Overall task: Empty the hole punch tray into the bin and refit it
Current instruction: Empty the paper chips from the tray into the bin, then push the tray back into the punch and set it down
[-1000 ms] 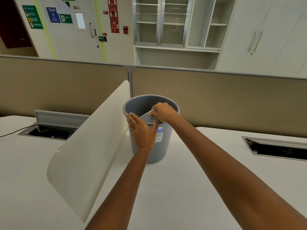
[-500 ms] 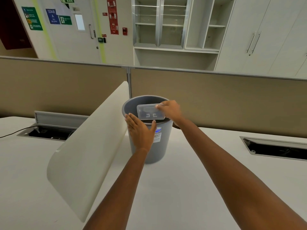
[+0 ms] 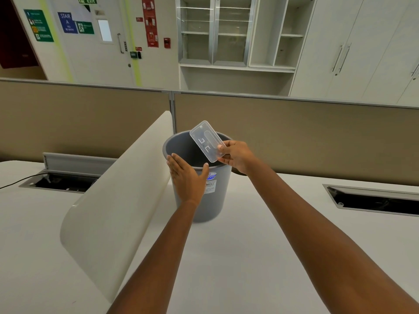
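Observation:
A grey round bin [image 3: 213, 200] stands on the white desk [image 3: 238, 257] in front of me. My right hand [image 3: 237, 156] pinches one end of the clear plastic hole punch tray [image 3: 205, 140], which tilts up and to the left over the bin's open mouth. My left hand [image 3: 187, 177] lies flat against the bin's near wall and rim, fingers together, steadying it. The hole punch itself is not in view. I cannot see inside the bin's bottom.
A cream curved divider [image 3: 118, 200] rises from the desk just left of the bin. Open cable troughs are set into the desk at the left [image 3: 61, 182] and right [image 3: 371, 198]. A tan partition [image 3: 294, 137] runs behind the bin.
The tray has come up out of the bin's mouth, first lying level over the rim, now tilted upward with its far end raised. My left hand has stayed on the bin.

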Action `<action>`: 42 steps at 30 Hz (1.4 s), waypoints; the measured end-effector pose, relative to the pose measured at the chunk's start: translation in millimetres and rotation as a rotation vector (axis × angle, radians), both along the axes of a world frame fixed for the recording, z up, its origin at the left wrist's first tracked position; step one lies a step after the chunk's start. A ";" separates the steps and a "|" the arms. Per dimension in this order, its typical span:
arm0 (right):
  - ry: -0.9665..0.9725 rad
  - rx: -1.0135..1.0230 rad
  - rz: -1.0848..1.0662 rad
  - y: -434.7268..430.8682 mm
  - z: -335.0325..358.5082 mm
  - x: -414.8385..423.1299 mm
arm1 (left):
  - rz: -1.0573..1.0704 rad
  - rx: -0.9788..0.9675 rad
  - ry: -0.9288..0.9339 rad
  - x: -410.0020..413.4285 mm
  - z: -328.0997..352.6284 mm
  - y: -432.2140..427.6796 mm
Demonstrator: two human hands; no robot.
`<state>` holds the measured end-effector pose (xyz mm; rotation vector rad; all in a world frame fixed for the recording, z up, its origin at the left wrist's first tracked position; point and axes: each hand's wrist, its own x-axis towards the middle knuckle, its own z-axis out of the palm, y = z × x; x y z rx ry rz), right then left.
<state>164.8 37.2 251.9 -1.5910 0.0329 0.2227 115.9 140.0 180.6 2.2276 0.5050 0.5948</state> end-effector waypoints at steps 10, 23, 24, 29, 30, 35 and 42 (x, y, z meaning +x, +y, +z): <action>-0.055 -0.077 0.000 -3.9 -4.1 3.1 | -0.003 0.001 0.011 -0.8 1.3 -0.1; -0.504 -0.634 -0.012 -10.4 -14.4 0.5 | -0.005 0.012 0.006 0.0 0.2 2.2; -0.497 -0.595 -0.025 -11.8 -14.2 -1.3 | -0.005 0.006 0.006 0.4 -0.2 2.2; -0.313 -0.259 -0.113 -26.4 -15.5 -12.2 | -0.017 -0.043 -0.002 1.9 -2.1 4.1; -0.266 -0.190 -0.126 -30.5 -16.9 -15.2 | -0.020 -0.053 -0.009 1.3 -3.0 4.2; -0.067 0.044 -0.134 -57.1 -31.8 -38.2 | -0.033 -0.181 -0.089 -15.4 -15.3 -11.5; 0.131 0.105 -0.132 -100.2 -85.6 -84.1 | -0.096 -0.369 -0.133 -70.4 -69.8 -74.3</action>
